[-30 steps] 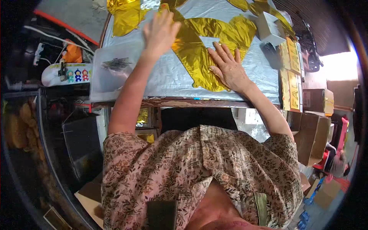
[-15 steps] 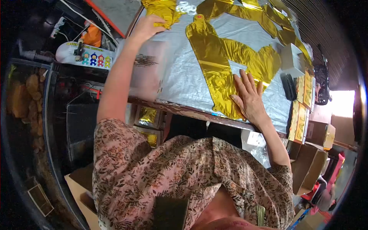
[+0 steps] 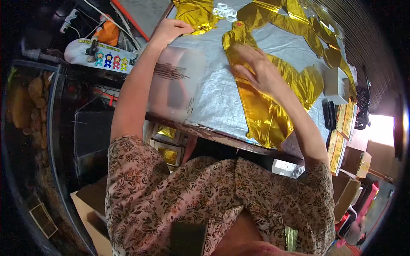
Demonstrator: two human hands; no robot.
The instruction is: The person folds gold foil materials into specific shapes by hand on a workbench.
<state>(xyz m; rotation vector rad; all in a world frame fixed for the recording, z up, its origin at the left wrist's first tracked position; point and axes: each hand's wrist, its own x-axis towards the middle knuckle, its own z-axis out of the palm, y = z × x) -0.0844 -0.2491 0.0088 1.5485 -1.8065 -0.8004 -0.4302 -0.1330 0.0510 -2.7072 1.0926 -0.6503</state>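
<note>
Clock face laid over the view, 12 at the far side. The left hand [image 3: 171, 32] lies at 11 o'clock, fingers bent over the near edge of a crumpled gold foil bundle [image 3: 194, 15] at 12; whether they pinch the edge or only rest on it, cannot tell. The right hand [image 3: 259, 68] is at 1 to 2 o'clock, blurred, fingers loosely spread and gripping nothing, over a large gold foil shape [image 3: 265, 115]; contact uncertain. That shape lies spread from about 1 to 3 o'clock, its lower end by the near rim of the tabletop [image 3: 218, 96], presumably kept flat and close to the body for easy reach. White rings [image 3: 225, 12] sit just beside the bundle at 12, probably within reach of the left hand. A printed clear plastic sheet [image 3: 171, 91] lies under the left forearm at 11, off the large shape. A white box [image 3: 336, 87] at 2 o'clock, a black item [image 3: 329, 115] and lettered boxes [image 3: 340, 132] at 3 stand toward the right edge, likely to leave the middle to the foil.
</note>
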